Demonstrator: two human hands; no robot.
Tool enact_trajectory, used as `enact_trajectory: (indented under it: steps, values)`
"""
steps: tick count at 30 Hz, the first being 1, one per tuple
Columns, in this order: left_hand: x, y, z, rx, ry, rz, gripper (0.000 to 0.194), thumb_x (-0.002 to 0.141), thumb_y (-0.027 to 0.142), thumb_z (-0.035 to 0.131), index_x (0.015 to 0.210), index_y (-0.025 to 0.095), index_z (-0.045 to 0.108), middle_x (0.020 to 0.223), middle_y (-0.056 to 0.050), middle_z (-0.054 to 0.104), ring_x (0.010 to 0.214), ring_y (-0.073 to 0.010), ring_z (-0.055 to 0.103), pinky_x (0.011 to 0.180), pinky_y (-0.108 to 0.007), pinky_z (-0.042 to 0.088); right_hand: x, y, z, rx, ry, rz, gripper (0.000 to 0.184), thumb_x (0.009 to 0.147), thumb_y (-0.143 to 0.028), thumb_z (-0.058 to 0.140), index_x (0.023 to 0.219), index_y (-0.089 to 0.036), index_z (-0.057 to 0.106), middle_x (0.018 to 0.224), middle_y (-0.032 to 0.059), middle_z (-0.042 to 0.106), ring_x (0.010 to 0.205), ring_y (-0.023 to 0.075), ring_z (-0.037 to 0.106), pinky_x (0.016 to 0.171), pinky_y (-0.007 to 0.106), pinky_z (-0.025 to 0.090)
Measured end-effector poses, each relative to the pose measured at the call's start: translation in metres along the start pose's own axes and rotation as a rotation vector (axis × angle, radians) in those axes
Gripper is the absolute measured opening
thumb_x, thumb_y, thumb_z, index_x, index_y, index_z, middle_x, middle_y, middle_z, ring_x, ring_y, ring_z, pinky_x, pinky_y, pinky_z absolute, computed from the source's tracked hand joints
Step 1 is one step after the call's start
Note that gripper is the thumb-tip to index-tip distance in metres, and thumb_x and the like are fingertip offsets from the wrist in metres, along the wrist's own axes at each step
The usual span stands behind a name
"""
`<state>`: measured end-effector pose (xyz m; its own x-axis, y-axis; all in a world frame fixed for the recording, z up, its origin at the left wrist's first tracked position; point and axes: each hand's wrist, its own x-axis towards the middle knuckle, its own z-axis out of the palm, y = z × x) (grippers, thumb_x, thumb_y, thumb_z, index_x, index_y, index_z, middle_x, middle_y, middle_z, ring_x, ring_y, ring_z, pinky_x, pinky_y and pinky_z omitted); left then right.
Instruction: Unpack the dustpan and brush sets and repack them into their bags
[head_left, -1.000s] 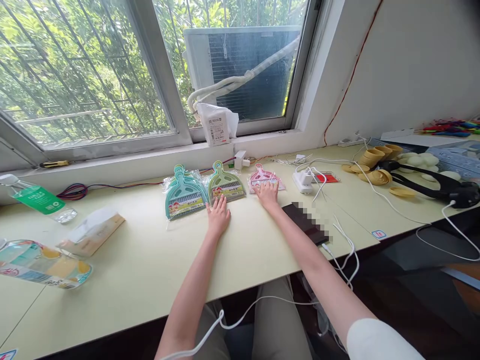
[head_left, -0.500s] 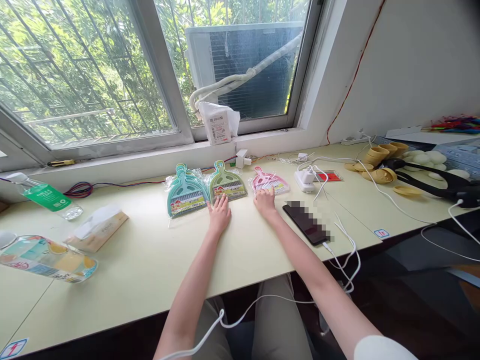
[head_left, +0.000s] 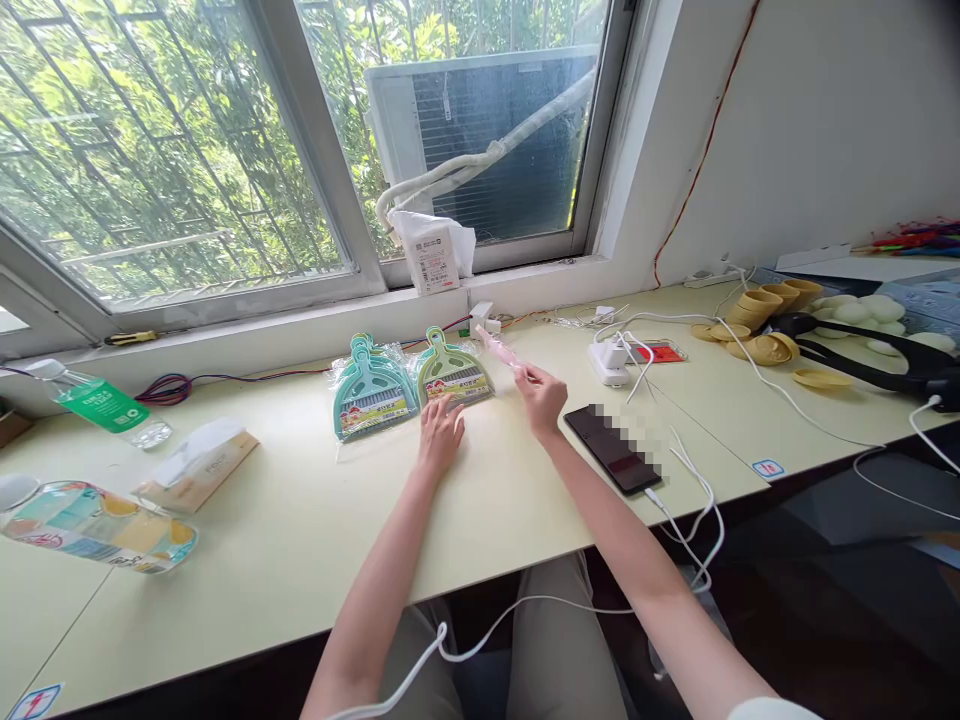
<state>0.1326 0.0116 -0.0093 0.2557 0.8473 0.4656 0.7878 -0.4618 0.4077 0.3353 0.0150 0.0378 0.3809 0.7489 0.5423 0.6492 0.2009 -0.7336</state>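
Three small packaged dustpan sets lie near the window side of the pale table. My right hand has closed its fingers on the pink dustpan set and holds it tilted, edge-on, off the table. My left hand rests flat with fingers spread, its fingertips touching the lower edge of the green dustpan set. A stack of teal dustpan sets lies just left of the green one.
A black phone on a white cable lies right of my right hand. A white charger and cables sit behind it. Tan cups and a black headset are far right. A tissue pack, a green-labelled bottle and a printed pouch lie left.
My right hand has picked the pink dustpan set up from the table and tilted it on edge. My left hand has stayed at the green set.
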Motion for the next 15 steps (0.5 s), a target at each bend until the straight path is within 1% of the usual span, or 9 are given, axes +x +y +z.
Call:
enact_trajectory:
  steps: [2, 3, 5, 6, 7, 8, 10, 12, 15]
  values:
    - [0.004, 0.005, -0.003, -0.355, -0.023, -0.043, 0.04, 0.09, 0.039, 0.046, 0.124, 0.023, 0.058, 0.136, -0.009, 0.05, 0.126, -0.0248, 0.046, 0.108, -0.045, 0.034, -0.018, -0.014, 0.006, 0.037, -0.083, -0.147, 0.039, 0.093, -0.04, 0.04, 0.115, -0.024, 0.068, 0.105, 0.0082, 0.072, 0.096, 0.024, 0.066, 0.085, 0.034, 0.045]
    - [0.005, 0.008, -0.006, -0.561, -0.039, -0.101, 0.045, 0.09, 0.045, 0.043, 0.128, 0.023, 0.054, 0.133, -0.01, 0.053, 0.12, -0.0236, 0.051, 0.102, -0.042, 0.041, -0.027, -0.019, 0.011, 0.044, -0.153, -0.245, 0.038, 0.092, -0.038, 0.042, 0.12, -0.025, 0.065, 0.112, 0.007, 0.07, 0.103, 0.0237, 0.065, 0.091, 0.034, 0.044]
    - [0.006, 0.013, -0.012, -0.937, -0.046, -0.263, 0.052, 0.091, 0.054, 0.036, 0.128, 0.021, 0.052, 0.121, -0.011, 0.061, 0.107, -0.0219, 0.06, 0.089, -0.037, 0.049, -0.046, -0.025, 0.022, 0.063, -0.331, -0.46, 0.034, 0.092, -0.033, 0.046, 0.122, -0.031, 0.062, 0.121, 0.0032, 0.066, 0.115, 0.0224, 0.06, 0.096, 0.035, 0.042]
    - [0.005, 0.014, -0.015, -1.078, -0.018, -0.342, 0.053, 0.09, 0.056, 0.037, 0.126, 0.02, 0.053, 0.113, -0.011, 0.064, 0.101, -0.0214, 0.062, 0.084, -0.035, 0.051, -0.054, -0.027, 0.027, 0.073, -0.405, -0.547, 0.033, 0.092, -0.032, 0.047, 0.122, -0.033, 0.062, 0.122, 0.0014, 0.065, 0.117, 0.0214, 0.058, 0.096, 0.034, 0.042]
    - [0.004, 0.015, -0.02, -1.182, 0.033, -0.407, 0.051, 0.088, 0.056, 0.042, 0.122, 0.02, 0.056, 0.107, -0.01, 0.066, 0.096, -0.0207, 0.064, 0.08, -0.033, 0.051, -0.06, -0.028, 0.031, 0.075, -0.461, -0.612, 0.033, 0.093, -0.03, 0.046, 0.122, -0.034, 0.062, 0.123, -0.0001, 0.064, 0.119, 0.0203, 0.057, 0.097, 0.034, 0.041]
    - [0.003, 0.014, -0.024, -1.255, 0.097, -0.458, 0.047, 0.085, 0.052, 0.051, 0.118, 0.02, 0.057, 0.101, -0.008, 0.067, 0.091, -0.0194, 0.064, 0.077, -0.031, 0.052, -0.065, -0.028, 0.035, 0.075, -0.501, -0.662, 0.033, 0.094, -0.029, 0.045, 0.122, -0.035, 0.061, 0.124, -0.0013, 0.064, 0.121, 0.0193, 0.056, 0.098, 0.033, 0.041]
    - [0.002, 0.01, -0.032, -1.346, 0.229, -0.534, 0.041, 0.077, 0.037, 0.064, 0.113, 0.02, 0.058, 0.093, -0.004, 0.068, 0.082, -0.0155, 0.065, 0.069, -0.025, 0.051, -0.069, -0.029, 0.037, 0.063, -0.532, -0.718, 0.034, 0.095, -0.03, 0.043, 0.124, -0.034, 0.059, 0.128, -0.0021, 0.06, 0.124, 0.0179, 0.053, 0.102, 0.033, 0.039]
    - [0.002, 0.004, -0.038, -1.407, 0.312, -0.585, 0.039, 0.071, 0.026, 0.067, 0.108, 0.019, 0.06, 0.088, -0.002, 0.068, 0.075, -0.0128, 0.064, 0.062, -0.021, 0.049, -0.068, -0.029, 0.034, 0.051, -0.518, -0.726, 0.036, 0.095, -0.032, 0.043, 0.128, -0.031, 0.056, 0.135, -0.0014, 0.055, 0.129, 0.0177, 0.047, 0.105, 0.034, 0.036]
    - [0.002, -0.004, -0.045, -1.455, 0.378, -0.621, 0.031, 0.069, 0.022, 0.065, 0.1, 0.017, 0.062, 0.086, -0.002, 0.068, 0.074, -0.0124, 0.063, 0.057, -0.019, 0.048, -0.059, -0.026, 0.028, 0.064, -0.446, -0.628, 0.037, 0.095, -0.035, 0.041, 0.128, -0.026, 0.056, 0.14, 0.0016, 0.051, 0.132, 0.0192, 0.043, 0.106, 0.035, 0.036]
